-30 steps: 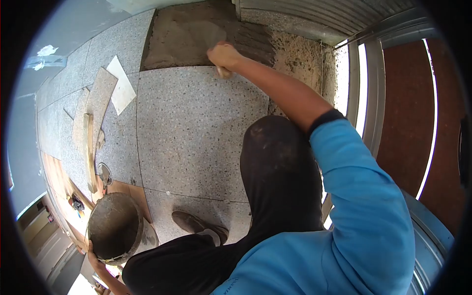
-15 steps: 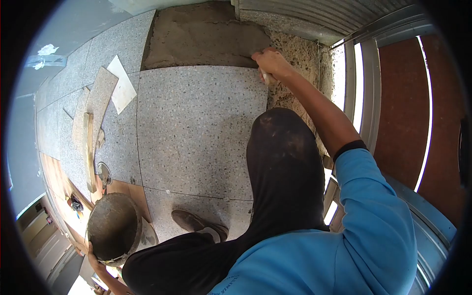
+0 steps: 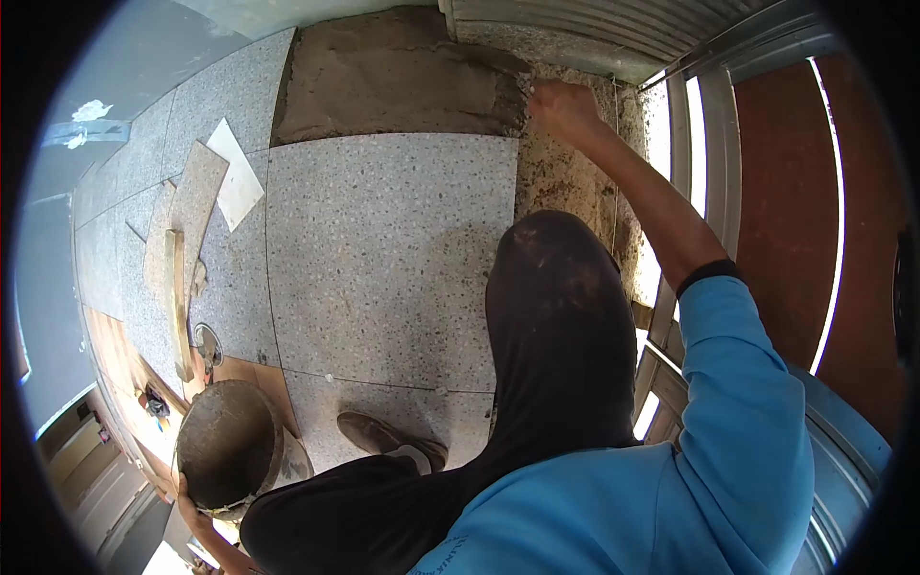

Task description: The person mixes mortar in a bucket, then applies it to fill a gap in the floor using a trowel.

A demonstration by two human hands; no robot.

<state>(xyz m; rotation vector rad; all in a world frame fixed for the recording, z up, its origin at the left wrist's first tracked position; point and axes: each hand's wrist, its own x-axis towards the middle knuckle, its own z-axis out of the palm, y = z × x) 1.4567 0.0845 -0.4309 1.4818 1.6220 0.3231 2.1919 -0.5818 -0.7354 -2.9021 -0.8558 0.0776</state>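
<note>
Reaching with right hand (image 3: 563,107) over raised knee (image 3: 556,287) to right edge of mortar bed (image 3: 398,81); curled shut, contents of fist hidden. Hooking left hand (image 3: 192,508) over rim of bucket (image 3: 228,446), gripping it, likely steadying it within reach. Parked aside on laid tiles (image 3: 383,259): tile offcuts (image 3: 196,192), off wet bed.

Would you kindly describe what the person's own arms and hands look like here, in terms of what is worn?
The right arm wears a bright blue sleeve that ends partway along the arm in a narrow black cuff. The forearm beyond the cuff is uncovered. The right hand and the left hand are both ungloved, and no watch or ring can be made out.
</note>
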